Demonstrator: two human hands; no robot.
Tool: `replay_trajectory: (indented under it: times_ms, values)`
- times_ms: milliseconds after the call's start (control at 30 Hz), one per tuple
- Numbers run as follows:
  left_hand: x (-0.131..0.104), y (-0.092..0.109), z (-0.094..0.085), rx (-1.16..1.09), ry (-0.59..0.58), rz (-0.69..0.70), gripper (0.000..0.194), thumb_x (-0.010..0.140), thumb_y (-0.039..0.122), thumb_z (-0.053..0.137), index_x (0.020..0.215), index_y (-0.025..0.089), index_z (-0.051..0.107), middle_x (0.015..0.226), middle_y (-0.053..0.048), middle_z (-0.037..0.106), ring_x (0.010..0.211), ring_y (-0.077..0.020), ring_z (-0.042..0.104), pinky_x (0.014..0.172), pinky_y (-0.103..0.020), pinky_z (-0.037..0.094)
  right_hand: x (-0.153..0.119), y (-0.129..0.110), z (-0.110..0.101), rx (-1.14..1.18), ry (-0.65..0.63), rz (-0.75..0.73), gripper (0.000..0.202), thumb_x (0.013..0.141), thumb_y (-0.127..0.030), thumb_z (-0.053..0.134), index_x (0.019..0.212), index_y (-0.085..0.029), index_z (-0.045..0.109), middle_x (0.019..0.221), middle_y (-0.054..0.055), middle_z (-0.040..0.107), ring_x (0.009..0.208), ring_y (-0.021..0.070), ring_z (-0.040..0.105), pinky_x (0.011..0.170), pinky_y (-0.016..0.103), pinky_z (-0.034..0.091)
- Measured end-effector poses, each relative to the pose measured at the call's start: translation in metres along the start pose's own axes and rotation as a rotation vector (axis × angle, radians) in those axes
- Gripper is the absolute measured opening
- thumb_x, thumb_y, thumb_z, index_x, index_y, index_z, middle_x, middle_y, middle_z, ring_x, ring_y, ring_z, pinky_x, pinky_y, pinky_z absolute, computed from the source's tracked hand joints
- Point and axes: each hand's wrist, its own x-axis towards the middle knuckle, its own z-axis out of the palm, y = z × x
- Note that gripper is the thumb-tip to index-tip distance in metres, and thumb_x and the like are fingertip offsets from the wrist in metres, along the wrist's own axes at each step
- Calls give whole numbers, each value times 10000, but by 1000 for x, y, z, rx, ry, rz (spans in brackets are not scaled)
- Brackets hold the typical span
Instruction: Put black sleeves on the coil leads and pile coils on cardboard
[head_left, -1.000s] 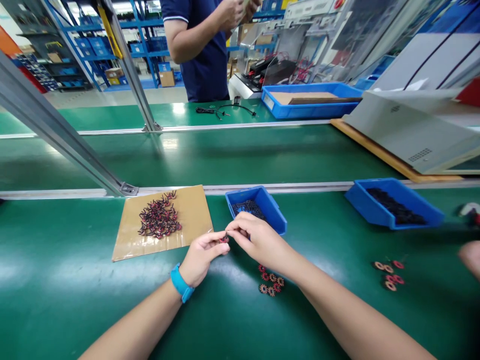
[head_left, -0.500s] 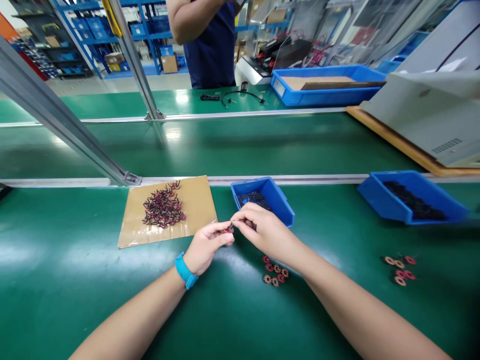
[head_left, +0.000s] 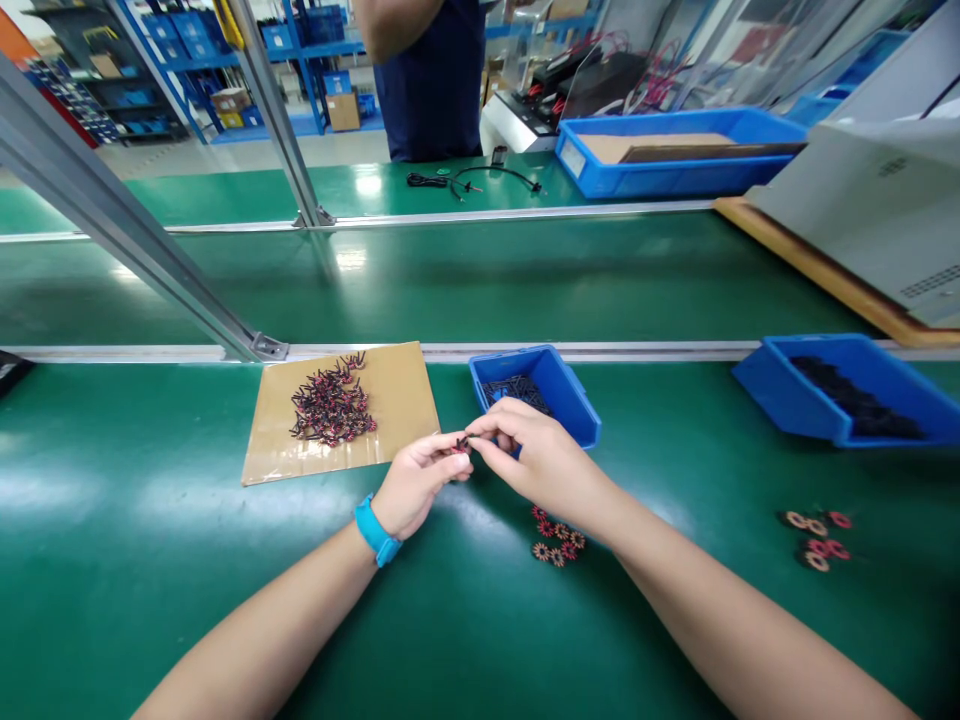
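Observation:
My left hand (head_left: 421, 482), with a blue band at the wrist, pinches a small red ring coil (head_left: 460, 448) with dark leads. Against it, the fingertips of my right hand (head_left: 529, 450) are closed on a thin black sleeve (head_left: 469, 437) at the coil's lead. Just behind my right hand stands a small blue bin (head_left: 583, 405) of thin black sleeves. To the left a cardboard sheet (head_left: 409, 400) bears a pile of red coils with black leads (head_left: 334, 405). Several loose red and copper ring coils (head_left: 556, 540) lie below my right forearm.
At the right sits another blue bin (head_left: 825, 405) with dark pieces, and more ring coils (head_left: 817, 540) lie before it. A metal post (head_left: 172, 250) rises at the left. Beyond the rail are a black cable (head_left: 495, 175), a large blue tray (head_left: 675, 180) and a standing person (head_left: 427, 90).
The view has shifted slightly, so the scene sits a little higher and further right. My hands stay together at the coil, fingertips slightly moved.

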Motion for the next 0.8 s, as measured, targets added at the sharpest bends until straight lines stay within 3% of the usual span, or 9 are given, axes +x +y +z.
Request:
replay_trajectory:
  times_ms: [367,667,800]
  values:
    - [0,0,1,2,-46,-8,276,587,224,798,849,165,733,816,-29,672,710,-104,554,727,-282,427,-6,3,23,-358,247,-148,256,837,-115,424,644,-170,583,637,66,565,624,173,504,591,312,412]
    - [1,0,-2,-60,-62,-27,297,606,223,789,893,179,730,863,-36,686,761,-118,575,780,-293,436,-7,-6,17,-378,89,-168,319,893,-154,384,708,-137,643,658,80,570,627,171,486,600,324,414]
    - [0,2,-1,-72,-63,-38,298,598,230,797,882,173,728,857,-36,685,735,-106,575,764,-275,437,-5,-8,7,-185,23,-134,262,876,-135,416,818,-151,672,718,70,589,666,161,528,605,306,444]
